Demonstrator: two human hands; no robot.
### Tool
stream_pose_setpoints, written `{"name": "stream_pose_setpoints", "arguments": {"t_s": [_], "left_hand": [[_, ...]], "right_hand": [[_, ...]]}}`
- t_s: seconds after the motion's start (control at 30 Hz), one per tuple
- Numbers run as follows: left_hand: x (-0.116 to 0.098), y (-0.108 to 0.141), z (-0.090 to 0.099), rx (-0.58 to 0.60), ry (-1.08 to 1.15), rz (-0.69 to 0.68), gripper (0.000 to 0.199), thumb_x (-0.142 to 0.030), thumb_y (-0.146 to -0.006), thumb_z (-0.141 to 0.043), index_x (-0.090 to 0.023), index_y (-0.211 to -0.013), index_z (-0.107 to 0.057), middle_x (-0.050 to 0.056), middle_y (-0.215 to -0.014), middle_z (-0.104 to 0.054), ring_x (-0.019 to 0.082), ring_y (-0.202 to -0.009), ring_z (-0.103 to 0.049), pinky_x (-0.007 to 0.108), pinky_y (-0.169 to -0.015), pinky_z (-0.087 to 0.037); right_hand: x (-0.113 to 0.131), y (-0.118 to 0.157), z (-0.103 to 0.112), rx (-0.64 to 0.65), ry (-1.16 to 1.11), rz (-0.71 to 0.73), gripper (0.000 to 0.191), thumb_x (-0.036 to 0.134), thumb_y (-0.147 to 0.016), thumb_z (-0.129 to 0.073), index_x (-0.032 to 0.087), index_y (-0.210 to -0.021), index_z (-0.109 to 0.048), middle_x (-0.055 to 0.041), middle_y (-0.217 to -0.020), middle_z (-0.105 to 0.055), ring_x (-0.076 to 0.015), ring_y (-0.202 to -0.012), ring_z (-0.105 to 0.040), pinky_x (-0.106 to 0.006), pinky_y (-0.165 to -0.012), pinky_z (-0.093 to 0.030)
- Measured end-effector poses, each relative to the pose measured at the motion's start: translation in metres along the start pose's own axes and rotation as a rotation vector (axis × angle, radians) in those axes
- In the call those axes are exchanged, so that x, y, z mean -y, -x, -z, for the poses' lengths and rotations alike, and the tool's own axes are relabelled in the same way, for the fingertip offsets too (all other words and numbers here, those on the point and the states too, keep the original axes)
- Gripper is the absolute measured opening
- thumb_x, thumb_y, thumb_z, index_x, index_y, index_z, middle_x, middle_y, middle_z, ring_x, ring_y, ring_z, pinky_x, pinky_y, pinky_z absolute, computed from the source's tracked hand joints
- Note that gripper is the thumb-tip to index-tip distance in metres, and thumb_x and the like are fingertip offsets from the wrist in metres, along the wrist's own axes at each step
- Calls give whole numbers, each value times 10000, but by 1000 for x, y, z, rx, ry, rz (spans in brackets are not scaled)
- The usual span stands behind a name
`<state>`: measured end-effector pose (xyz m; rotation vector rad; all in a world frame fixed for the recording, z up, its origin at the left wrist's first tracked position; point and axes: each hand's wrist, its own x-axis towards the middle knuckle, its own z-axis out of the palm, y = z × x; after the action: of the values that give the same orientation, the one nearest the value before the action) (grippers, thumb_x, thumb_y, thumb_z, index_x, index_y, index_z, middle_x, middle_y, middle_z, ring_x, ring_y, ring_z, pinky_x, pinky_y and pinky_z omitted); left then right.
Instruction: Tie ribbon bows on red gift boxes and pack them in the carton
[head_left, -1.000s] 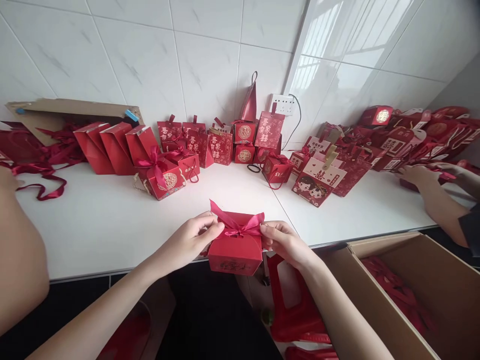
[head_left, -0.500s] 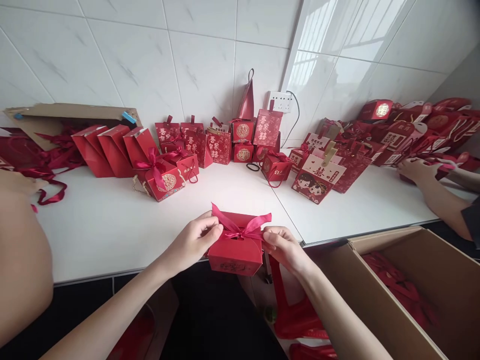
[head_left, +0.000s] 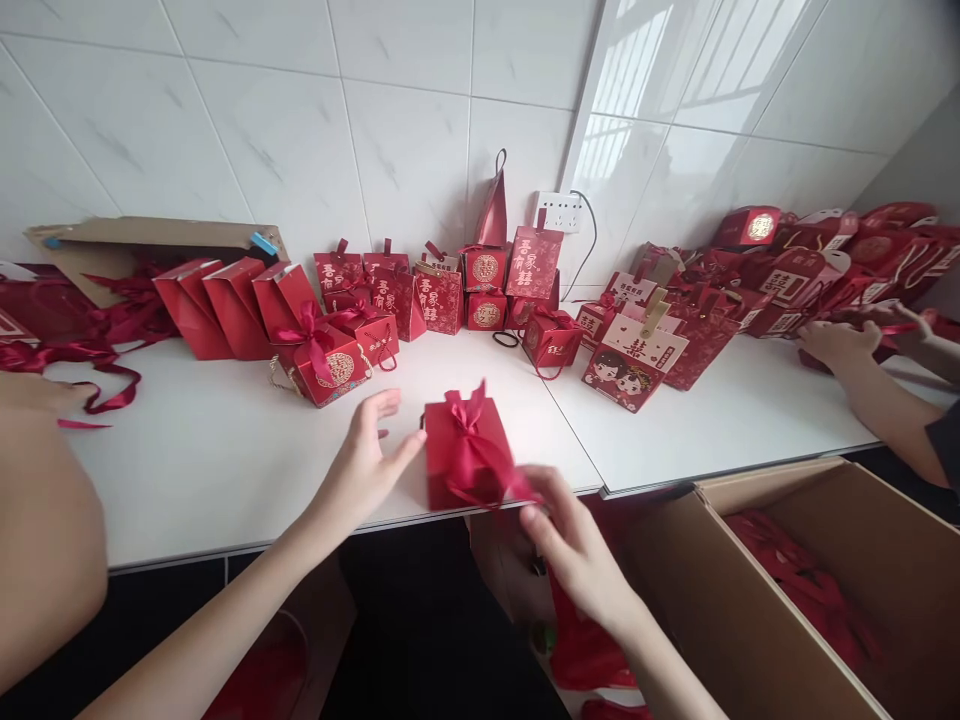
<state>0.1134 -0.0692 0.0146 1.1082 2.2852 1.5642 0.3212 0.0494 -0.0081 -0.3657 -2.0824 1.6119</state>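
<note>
A red gift box (head_left: pixel 441 450) sits at the front edge of the white table, with a dark pink satin ribbon (head_left: pixel 474 455) tied in a bow over its top. My left hand (head_left: pixel 367 455) is beside the box's left side, fingers spread and holding nothing; its thumb tip is close to the box. On the other side, my right hand (head_left: pixel 574 540) has a tail of the ribbon between thumb and fingers, slightly blurred. Finished-looking red boxes with bows, such as one with gold rope handles (head_left: pixel 330 370), stand further back.
Red boxes (head_left: pixel 229 310) stand at left before an open cardboard carton (head_left: pixel 157 235). A printed box (head_left: pixel 634 365) and a heap of red boxes (head_left: pixel 862 250) are at right. A large carton (head_left: pixel 750 480) holds red items. Co-workers' arms (head_left: pixel 862 350) (head_left: pixel 45 480) show at both sides.
The box has moved up onto the table edge and turned, and its bow now lies across the top. My left hand has let go of the ribbon and opened.
</note>
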Motion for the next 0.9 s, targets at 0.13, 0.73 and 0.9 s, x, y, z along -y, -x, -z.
{"name": "stream_pose_setpoints", "arguments": {"t_s": [0.13,0.73,0.9], "left_hand": [[-1,-12,12,-85,83,39,414,-523,-789,-486,-214,-1064,-510,95,-1257,-530,256,-1200,-491,436,-1024,-394],[-1,-7,19,86,50,198,500,-573,-758,-539,-221,-1113,-538,53,-1020,-618,232,-996,-592,348,-844,-466],[-8,-8,19,104,175,164,393,-509,-766,-569,-212,-1022,-584,48,-1016,-637,216,-970,-605,317,-816,-484]], "right_hand": [[12,5,-1,316,-125,21,378,419,-904,-471,175,-689,-663,-49,-705,-679,-153,-674,-628,-255,-647,-476],[21,-57,-5,34,111,-205,445,544,-834,-465,187,-571,-421,57,-501,-394,-74,-477,-310,-221,-476,-260],[34,-46,-11,162,-139,-276,393,538,-808,-514,188,-638,-462,51,-489,-486,-71,-425,-423,-201,-444,-320]]}}
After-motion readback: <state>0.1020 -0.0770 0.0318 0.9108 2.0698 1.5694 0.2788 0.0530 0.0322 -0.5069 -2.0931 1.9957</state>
